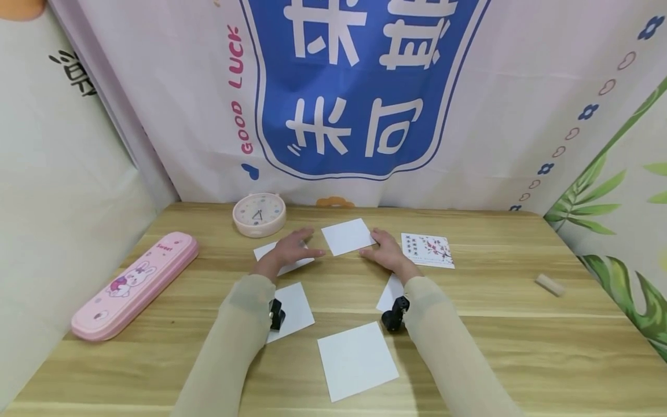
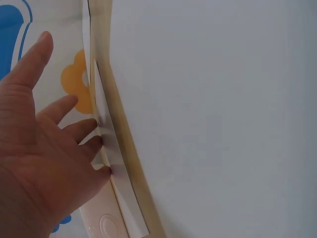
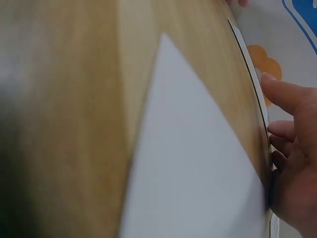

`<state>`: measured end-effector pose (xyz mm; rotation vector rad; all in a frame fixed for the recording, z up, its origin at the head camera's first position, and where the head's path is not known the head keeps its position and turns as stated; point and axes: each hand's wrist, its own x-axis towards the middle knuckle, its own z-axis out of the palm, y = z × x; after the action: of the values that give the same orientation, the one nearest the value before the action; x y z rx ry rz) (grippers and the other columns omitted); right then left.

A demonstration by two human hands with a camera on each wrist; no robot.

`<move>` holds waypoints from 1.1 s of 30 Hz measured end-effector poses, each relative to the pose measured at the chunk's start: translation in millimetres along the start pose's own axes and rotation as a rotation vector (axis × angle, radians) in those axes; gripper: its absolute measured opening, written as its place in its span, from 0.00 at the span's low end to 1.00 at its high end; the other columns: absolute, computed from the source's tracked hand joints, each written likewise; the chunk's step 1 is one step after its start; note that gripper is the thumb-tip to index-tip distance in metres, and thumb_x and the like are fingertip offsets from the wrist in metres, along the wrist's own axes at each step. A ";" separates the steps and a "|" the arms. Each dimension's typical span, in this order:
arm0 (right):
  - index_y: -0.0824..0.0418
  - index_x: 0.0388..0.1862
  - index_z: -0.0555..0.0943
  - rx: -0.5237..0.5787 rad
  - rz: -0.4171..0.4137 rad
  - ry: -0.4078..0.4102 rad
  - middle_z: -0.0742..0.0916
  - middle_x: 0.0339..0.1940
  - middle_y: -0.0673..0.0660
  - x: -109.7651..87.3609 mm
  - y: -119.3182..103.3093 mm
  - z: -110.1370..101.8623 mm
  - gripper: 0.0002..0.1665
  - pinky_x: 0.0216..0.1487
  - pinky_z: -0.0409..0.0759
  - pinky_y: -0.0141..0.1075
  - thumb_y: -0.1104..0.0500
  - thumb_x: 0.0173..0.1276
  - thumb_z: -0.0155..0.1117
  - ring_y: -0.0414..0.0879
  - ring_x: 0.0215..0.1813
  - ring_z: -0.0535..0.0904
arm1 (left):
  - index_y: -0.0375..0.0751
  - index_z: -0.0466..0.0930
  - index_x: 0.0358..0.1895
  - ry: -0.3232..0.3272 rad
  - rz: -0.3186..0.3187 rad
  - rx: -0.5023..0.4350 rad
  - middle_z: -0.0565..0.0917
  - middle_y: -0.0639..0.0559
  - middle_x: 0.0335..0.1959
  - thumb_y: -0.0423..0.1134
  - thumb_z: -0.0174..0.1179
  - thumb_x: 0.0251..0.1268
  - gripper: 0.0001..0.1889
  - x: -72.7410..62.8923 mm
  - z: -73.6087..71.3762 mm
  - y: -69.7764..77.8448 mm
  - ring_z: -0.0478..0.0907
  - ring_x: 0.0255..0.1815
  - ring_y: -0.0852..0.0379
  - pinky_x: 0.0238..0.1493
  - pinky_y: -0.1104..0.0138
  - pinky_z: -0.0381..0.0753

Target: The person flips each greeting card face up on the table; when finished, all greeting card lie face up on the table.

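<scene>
Several white cards lie in a rough ring on the table. My left hand [image 1: 293, 249], fingers spread and loosely bent, is over a white card [image 1: 299, 263] at the left of the ring. At the back lies another white card [image 1: 346, 236]; my right hand [image 1: 388, 252] is at its right edge, thumb and fingers apart. A white card [image 1: 388, 294] shows partly below the right wrist, and one [image 1: 297, 313] beside the left wrist camera. Nearest me is a larger-looking white card [image 1: 358, 362]. In the right wrist view the right hand [image 3: 299, 148] has its fingers slightly bent.
Right of the right hand lies a card printed with blossoms and characters [image 1: 440, 250]. A small wooden block [image 1: 549, 285] is farther right. A pink clock [image 1: 259, 214] stands at the back left, near a pink pencil case [image 1: 136, 285]. A printed cloth [image 1: 500, 116] hangs behind the table.
</scene>
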<state>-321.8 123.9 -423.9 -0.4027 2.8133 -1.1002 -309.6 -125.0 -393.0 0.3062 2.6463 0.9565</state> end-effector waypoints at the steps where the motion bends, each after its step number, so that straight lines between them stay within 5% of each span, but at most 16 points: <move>1: 0.73 0.60 0.59 -0.010 -0.009 0.004 0.60 0.64 0.65 0.6 0.0 0.2 0.38 0.62 0.45 0.44 0.54 0.57 0.60 0.58 0.64 0.49 | 0.41 0.50 0.66 -0.005 -0.004 0.008 0.49 0.42 0.66 0.56 0.55 0.51 0.41 -0.4 -0.9 -0.1 0.40 0.65 0.44 0.60 0.50 0.38; 11: 0.68 0.50 0.72 0.038 -0.022 0.088 0.65 0.61 0.64 4.7 0.3 7.9 0.26 0.62 0.48 0.43 0.56 0.54 0.62 0.55 0.63 0.54 | 0.37 0.52 0.64 -0.007 0.048 0.135 0.47 0.38 0.65 0.56 0.54 0.52 0.40 0.8 -3.1 -13.8 0.40 0.65 0.43 0.59 0.48 0.38; 19: 0.63 0.59 0.66 -0.221 -0.008 0.068 0.62 0.63 0.62 -1.3 0.8 8.1 0.32 0.60 0.49 0.49 0.49 0.58 0.57 0.56 0.64 0.51 | 0.39 0.55 0.64 -0.007 0.046 0.263 0.48 0.37 0.65 0.56 0.52 0.54 0.37 4.1 4.6 -7.3 0.40 0.65 0.43 0.59 0.46 0.37; 25: 0.60 0.52 0.73 -0.108 -0.010 0.085 0.62 0.63 0.63 -2.7 -1.0 8.4 0.26 0.61 0.46 0.50 0.50 0.56 0.58 0.57 0.64 0.51 | 0.42 0.56 0.64 0.005 0.012 0.324 0.48 0.38 0.65 0.55 0.53 0.53 0.36 4.8 7.3 -5.2 0.41 0.65 0.43 0.59 0.46 0.39; 33: 0.61 0.55 0.72 -0.115 -0.017 0.071 0.62 0.63 0.64 -3.4 -4.1 8.8 0.26 0.61 0.47 0.48 0.51 0.58 0.57 0.58 0.64 0.52 | 0.46 0.62 0.61 0.040 0.006 0.322 0.52 0.37 0.64 0.54 0.54 0.54 0.32 3.7 7.2 -3.1 0.45 0.64 0.43 0.58 0.45 0.41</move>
<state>-316.1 116.2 -427.6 -0.4053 2.9509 -0.9776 -310.7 -122.0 -401.1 0.3696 2.8339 0.5386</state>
